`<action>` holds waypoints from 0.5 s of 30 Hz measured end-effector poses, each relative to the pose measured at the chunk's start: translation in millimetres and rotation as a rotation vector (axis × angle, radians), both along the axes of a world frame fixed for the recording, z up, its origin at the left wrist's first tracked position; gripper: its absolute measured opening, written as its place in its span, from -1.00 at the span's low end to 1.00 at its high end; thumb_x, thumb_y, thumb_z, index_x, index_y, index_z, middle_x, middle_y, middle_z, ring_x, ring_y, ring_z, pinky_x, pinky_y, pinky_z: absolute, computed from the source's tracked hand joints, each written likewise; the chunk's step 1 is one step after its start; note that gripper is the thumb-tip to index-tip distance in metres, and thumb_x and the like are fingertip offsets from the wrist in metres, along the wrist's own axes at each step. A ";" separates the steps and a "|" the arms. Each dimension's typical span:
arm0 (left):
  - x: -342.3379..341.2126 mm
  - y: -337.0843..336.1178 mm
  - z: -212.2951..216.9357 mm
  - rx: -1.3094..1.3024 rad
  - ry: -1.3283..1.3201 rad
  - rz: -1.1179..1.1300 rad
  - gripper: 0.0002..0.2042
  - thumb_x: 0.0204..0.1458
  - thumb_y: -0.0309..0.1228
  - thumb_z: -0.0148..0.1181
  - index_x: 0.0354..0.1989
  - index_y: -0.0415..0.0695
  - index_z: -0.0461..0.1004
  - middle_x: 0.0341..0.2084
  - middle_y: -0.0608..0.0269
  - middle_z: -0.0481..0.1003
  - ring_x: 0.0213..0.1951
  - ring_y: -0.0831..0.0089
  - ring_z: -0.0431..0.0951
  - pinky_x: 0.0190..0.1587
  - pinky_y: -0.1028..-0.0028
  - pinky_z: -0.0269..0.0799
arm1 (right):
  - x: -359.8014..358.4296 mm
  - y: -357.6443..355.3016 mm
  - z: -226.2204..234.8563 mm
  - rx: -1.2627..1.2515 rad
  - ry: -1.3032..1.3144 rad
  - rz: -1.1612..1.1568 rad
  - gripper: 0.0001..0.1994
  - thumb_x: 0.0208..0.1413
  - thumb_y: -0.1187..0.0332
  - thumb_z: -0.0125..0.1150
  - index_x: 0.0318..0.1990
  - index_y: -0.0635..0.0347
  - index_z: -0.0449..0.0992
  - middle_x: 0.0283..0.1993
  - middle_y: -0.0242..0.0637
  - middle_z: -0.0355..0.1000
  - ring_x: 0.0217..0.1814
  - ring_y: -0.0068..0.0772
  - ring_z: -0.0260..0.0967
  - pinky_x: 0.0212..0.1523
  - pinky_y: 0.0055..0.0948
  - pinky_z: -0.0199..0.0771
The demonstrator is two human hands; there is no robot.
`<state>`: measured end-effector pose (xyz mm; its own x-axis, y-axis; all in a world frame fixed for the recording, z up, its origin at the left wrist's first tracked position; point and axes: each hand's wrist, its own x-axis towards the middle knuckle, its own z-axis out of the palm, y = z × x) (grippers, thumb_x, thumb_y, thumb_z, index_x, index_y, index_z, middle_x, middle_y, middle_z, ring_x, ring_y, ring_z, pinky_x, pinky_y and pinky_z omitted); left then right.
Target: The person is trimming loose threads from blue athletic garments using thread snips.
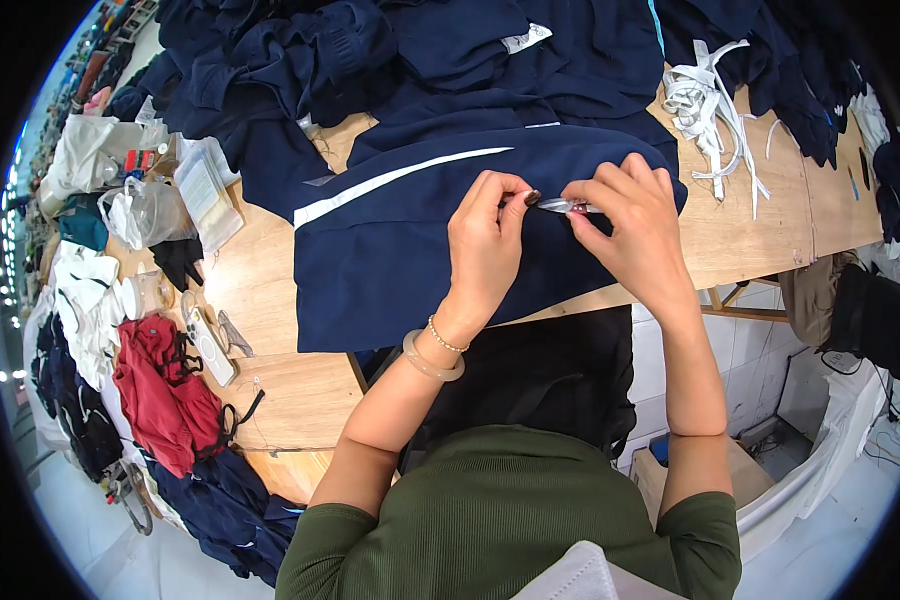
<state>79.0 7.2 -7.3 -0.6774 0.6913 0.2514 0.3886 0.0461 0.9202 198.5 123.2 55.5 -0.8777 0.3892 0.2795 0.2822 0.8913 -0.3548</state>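
Note:
A navy garment (410, 270) with a tapering white stripe (390, 185) lies spread before me on the wooden table. Both my hands are over its right part, fingertips close together. My left hand (487, 240) is closed in a pinch of thumb and forefinger, at the left end of a small pale, shiny piece (558, 205). Around that piece's other end the fingers of my right hand (632, 225) are curled. Its exact kind is too small to tell, and my right fingers hide part of it.
Heaped navy garments (370, 60) cover the table's far side. Loose white strips (708, 110) lie tangled at the right. Leftward are a clear plastic bag (148, 212), a phone (210, 345), a red bag (165, 390) and white cloth (85, 300). The wooden table's (250, 280) near edge runs before my body.

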 end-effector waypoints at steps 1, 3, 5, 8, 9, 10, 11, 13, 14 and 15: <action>-2.0 -2.2 2.6 0.032 -0.033 0.032 -0.99 0.06 -0.63 0.12 -0.38 -0.30 0.43 -0.49 0.19 0.47 -0.48 0.46 0.48 -0.42 0.57 0.37 | 0.9 1.7 2.4 -0.035 0.004 -0.011 -0.79 -0.19 0.45 0.32 -0.30 0.14 0.56 -0.43 -0.40 0.33 -0.28 -0.35 0.22 -0.22 -0.38 0.14; -17.5 -13.5 1.3 0.086 0.023 0.078 -0.92 0.12 -0.57 0.04 -0.40 -0.31 0.43 -0.47 0.16 0.46 -0.49 0.42 0.48 -0.41 0.52 0.38 | 4.2 7.9 3.2 -0.216 0.125 -0.083 -0.79 -0.14 0.44 0.30 -0.26 0.15 0.54 -0.40 -0.37 0.36 -0.28 -0.39 0.26 -0.21 -0.41 0.20; -38.0 -30.1 10.1 0.061 0.070 0.170 -0.80 0.16 -0.55 -0.01 -0.51 -0.31 0.43 -0.47 0.19 0.46 -0.44 0.45 0.47 -0.40 0.54 0.34 | 15.0 17.6 -2.7 -0.682 0.340 -0.284 -0.79 0.05 0.45 0.21 -0.12 0.18 0.51 -0.31 -0.36 0.43 -0.24 -0.57 0.35 -0.19 -0.55 0.33; -75.8 -57.6 9.2 -0.028 0.181 0.380 -0.79 0.23 -0.47 -0.02 -0.42 -0.30 0.46 -0.40 0.27 0.45 -0.40 0.59 0.40 -0.31 0.62 0.29 | 20.2 31.4 0.4 -0.815 0.590 -0.422 -0.75 0.23 0.39 0.08 0.00 0.29 0.47 -0.31 -0.47 0.39 -0.23 -0.70 0.30 -0.13 -0.71 0.30; -79.0 -57.0 12.0 -0.027 0.196 0.352 -0.84 0.19 -0.51 0.02 -0.40 -0.29 0.47 -0.39 0.28 0.46 -0.40 0.59 0.41 -0.32 0.62 0.31 | 20.4 35.6 -0.6 -0.780 0.591 -0.456 -0.71 0.28 0.30 0.01 0.00 0.31 0.47 -0.38 -0.50 0.32 -0.32 -0.72 0.22 -0.22 -0.74 0.26; -80.7 -54.6 14.7 -0.025 0.208 0.325 -0.89 0.15 -0.54 0.06 -0.39 -0.28 0.48 -0.38 0.28 0.46 -0.39 0.59 0.43 -0.33 0.61 0.33 | 21.6 38.7 -3.0 -0.776 0.592 -0.456 -0.71 0.28 0.30 0.01 0.00 0.31 0.47 -0.38 -0.50 0.32 -0.32 -0.72 0.22 -0.22 -0.74 0.26; -75.5 -45.9 19.0 -0.015 0.228 0.211 -0.96 0.08 -0.58 0.11 -0.38 -0.25 0.48 -0.39 0.24 0.46 -0.37 0.48 0.47 -0.33 0.55 0.37 | 22.4 41.5 -6.6 -0.915 0.619 -0.416 -0.70 0.29 0.26 -0.01 0.00 0.30 0.47 -0.41 -0.52 0.27 -0.37 -0.73 0.17 -0.29 -0.73 0.21; -53.3 -13.6 32.2 0.007 0.244 -0.039 -0.93 -0.03 -0.61 0.17 -0.36 -0.22 0.49 -0.39 0.16 0.46 -0.32 0.29 0.53 -0.30 0.46 0.43 | 12.8 38.3 -6.1 -1.128 0.702 -0.378 -0.67 0.29 0.20 -0.02 -0.04 0.29 0.49 -0.48 -0.56 0.18 -0.47 -0.75 0.01 -0.42 -0.70 0.03; -45.7 2.7 27.4 0.034 0.264 -0.117 -0.91 -0.04 -0.60 0.19 -0.34 -0.22 0.48 -0.38 0.15 0.45 -0.32 0.22 0.53 -0.30 0.43 0.44 | 6.5 34.4 -4.9 -1.128 0.705 -0.373 -0.67 0.29 0.20 -0.02 -0.04 0.29 0.49 -0.48 -0.56 0.18 -0.47 -0.75 0.01 -0.42 -0.70 0.03; -39.4 18.3 21.9 0.017 0.245 -0.154 -0.90 -0.04 -0.58 0.20 -0.34 -0.22 0.46 -0.35 0.16 0.43 -0.32 0.17 0.52 -0.29 0.40 0.43 | 1.4 31.7 -6.4 -1.151 0.687 -0.339 -0.68 0.28 0.20 -0.01 -0.05 0.29 0.49 -0.49 -0.56 0.17 -0.46 -0.75 0.02 -0.41 -0.71 0.02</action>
<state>39.5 25.5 14.5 -0.4823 0.7755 0.4073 0.6010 -0.0453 0.7979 199.9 154.8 49.1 -0.5127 0.8586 -0.0082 -0.1052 -0.0723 -0.9918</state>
